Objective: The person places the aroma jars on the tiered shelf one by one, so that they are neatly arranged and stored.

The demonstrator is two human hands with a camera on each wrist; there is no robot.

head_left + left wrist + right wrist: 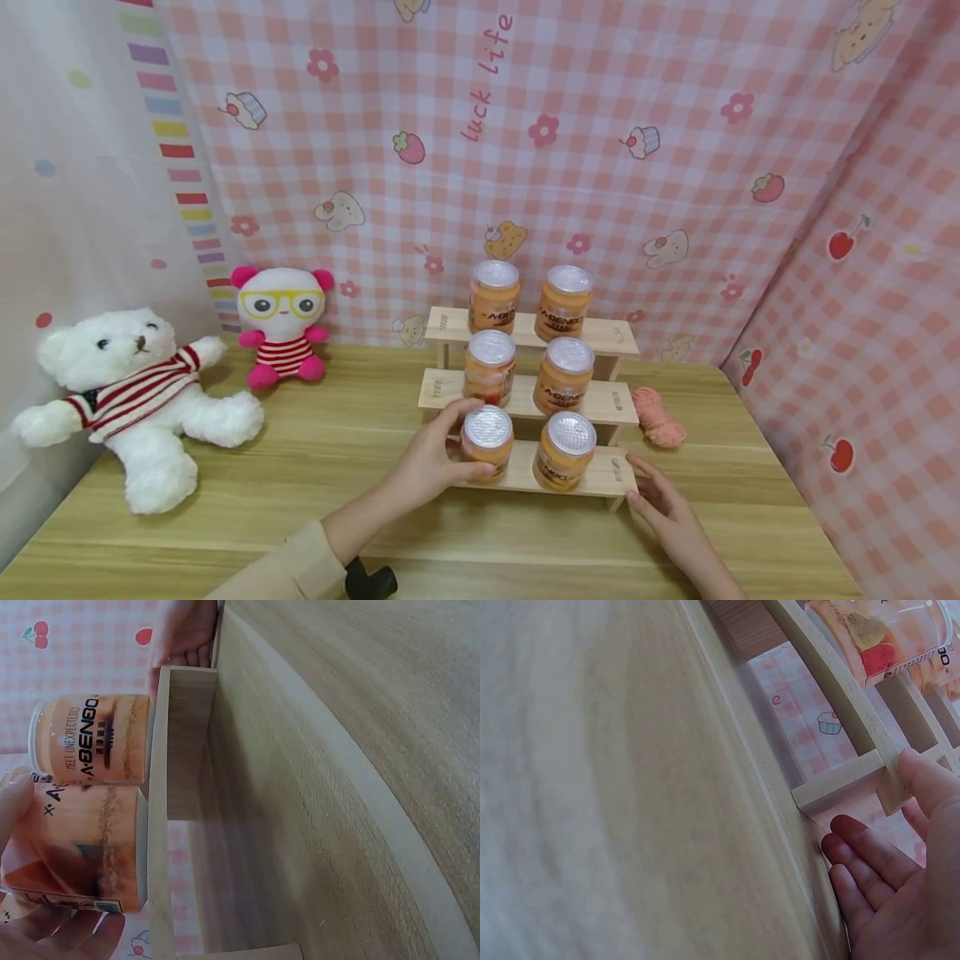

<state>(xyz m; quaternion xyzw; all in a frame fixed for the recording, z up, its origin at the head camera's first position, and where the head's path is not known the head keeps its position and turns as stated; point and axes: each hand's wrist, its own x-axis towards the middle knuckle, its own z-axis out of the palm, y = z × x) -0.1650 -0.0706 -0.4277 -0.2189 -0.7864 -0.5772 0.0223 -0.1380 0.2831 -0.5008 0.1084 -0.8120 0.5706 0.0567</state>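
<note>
My left hand (435, 458) holds the front left can (487, 446), orange with a silvery lid, its thumb and fingers around the sides. This can (82, 847) stands upright on the lowest wooden step of a three-tier rack (517, 475). Beside it on the same step is another can (564, 454) with A-BENBO lettering. The right hand (675, 517) touches the right end of that step with thumb and index finger. In the right wrist view, that hand's (900, 877) other fingers are loosely extended below the step end (889, 780).
Two cans stand on the middle tier (450, 387) and two on the top tier (622, 333). Pink yarn (658, 417) lies right of the rack. A white teddy bear (142, 400) and a panda plush (283, 325) sit at the left. A black object (370, 581) is near the left sleeve.
</note>
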